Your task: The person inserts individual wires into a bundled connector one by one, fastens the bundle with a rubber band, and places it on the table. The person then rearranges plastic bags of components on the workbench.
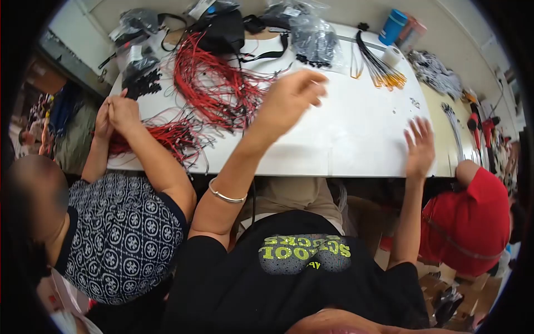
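Observation:
My left hand (295,97), a bracelet on its forearm, is raised over the white table (345,122). Its fingers are loosely bent and apart, slightly blurred, and I see nothing in them. Left of it lies a large tangle of red and black cables (208,83), the thing nearest to that hand. My right hand (420,149) hovers by the table's front right edge, fingers spread and holding nothing. Some tiny pieces (414,102) lie on the table beyond it. Farther back is a bundle of dark cables with yellow ends (389,78).
A co-worker's hands (118,114) meet at the left, beside more red cables (161,139). Plastic bags of black parts (314,42), a black bag (221,36) and a blue cup (392,26) stand along the back. Another person in red (467,222) sits at right, near red heat guns (489,127).

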The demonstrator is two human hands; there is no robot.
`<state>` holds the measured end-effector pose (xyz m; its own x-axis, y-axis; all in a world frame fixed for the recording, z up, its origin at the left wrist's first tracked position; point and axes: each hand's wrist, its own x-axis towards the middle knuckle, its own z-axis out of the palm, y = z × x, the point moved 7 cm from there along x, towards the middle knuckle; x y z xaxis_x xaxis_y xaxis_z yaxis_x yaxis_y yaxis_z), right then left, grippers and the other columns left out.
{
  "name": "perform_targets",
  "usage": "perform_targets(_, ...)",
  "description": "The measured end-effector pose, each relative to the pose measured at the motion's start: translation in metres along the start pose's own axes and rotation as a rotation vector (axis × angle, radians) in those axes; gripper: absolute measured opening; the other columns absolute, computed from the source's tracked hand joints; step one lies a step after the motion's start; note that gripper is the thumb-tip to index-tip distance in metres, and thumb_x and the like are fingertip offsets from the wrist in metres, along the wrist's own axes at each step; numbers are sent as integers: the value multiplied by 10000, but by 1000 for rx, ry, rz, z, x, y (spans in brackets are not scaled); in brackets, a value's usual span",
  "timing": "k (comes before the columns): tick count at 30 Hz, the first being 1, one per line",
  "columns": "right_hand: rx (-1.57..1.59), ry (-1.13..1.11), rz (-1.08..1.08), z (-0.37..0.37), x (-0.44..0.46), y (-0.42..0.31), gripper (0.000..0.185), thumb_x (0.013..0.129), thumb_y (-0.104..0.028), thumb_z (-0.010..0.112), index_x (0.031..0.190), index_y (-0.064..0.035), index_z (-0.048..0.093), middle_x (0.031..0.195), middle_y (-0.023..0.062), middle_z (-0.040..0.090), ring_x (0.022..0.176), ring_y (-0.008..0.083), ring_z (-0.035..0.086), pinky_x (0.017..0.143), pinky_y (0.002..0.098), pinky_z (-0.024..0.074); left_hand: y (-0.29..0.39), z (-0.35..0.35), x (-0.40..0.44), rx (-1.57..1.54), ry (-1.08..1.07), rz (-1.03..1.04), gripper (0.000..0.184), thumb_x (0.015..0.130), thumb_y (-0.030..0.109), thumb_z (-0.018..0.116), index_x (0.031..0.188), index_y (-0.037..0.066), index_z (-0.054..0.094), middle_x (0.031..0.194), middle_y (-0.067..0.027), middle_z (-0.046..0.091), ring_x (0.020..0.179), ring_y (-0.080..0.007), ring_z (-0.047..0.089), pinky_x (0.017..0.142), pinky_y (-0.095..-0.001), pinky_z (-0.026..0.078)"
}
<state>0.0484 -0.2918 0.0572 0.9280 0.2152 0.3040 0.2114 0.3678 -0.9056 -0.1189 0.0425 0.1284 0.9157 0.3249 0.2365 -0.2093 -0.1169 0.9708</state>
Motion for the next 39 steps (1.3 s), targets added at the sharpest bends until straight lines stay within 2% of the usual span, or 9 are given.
perform_targets(3,578,471,-87,-159,-49,-21,468,986,-223,405,1361,56,375,1345,268,473,1096,345,579,869,390,518,15,-35,8,-195,245,78,260,909,91,569,1156,9,591,934,-102,674,733,-146,636,642,-226,487)
perform_targets(8,592,1045,-218,-284,-204,-27,468,937,-222,462,1306,60,402,1203,238,566,823,264,615,674,316,540,57,-93,15,-459,648,493,300,922,20,514,1222,13,509,1037,-129,640,820,-171,640,689,-241,518)
perform_targets(10,555,1061,-189,-298,-225,-23,448,935,-216,467,1287,56,415,1179,229,569,809,255,609,662,310,533,60,-107,35,-490,726,519,311,906,9,517,1217,15,503,1009,-121,640,811,-176,635,691,-251,514)
perform_targets(14,387,1117,-43,-231,-251,9,369,926,-194,488,1213,38,465,1084,191,582,752,220,587,616,287,504,42,-113,90,-621,654,450,295,886,6,517,1180,15,510,970,-93,630,764,-146,619,651,-227,506)
perform_targets(21,86,1172,310,-124,-308,72,237,911,-154,525,1084,6,553,917,124,604,651,158,549,534,247,454,-18,-58,160,-201,359,161,303,863,91,632,1154,20,585,1005,-107,633,843,-192,620,738,-273,499)
perform_targets(23,9,1174,419,-114,-323,84,203,907,-143,535,1047,-3,578,869,104,610,622,140,538,511,236,439,-45,-30,168,412,214,45,462,763,68,691,1192,-7,535,1029,-163,619,876,-265,625,790,-379,527)
perform_targets(28,-127,1157,719,-117,-355,118,133,896,-115,562,955,-26,641,750,57,626,551,96,510,453,207,404,-89,-25,169,1083,44,-90,682,679,132,786,1286,15,497,1115,-178,598,1037,-319,591,910,-396,474)
perform_targets(33,-321,1031,330,-74,-298,71,168,907,-93,559,1035,-13,634,800,52,633,582,73,509,509,193,412,-106,-37,172,1007,28,-75,640,649,51,755,1232,16,494,1149,-232,556,1000,-354,606,884,-405,493)
perform_targets(39,-254,892,343,-45,-274,77,160,897,-68,565,1030,-17,636,807,56,638,582,70,508,511,192,411,-131,-77,185,1036,-6,-69,587,691,99,727,1235,25,519,1086,-209,607,973,-359,613,864,-418,491)
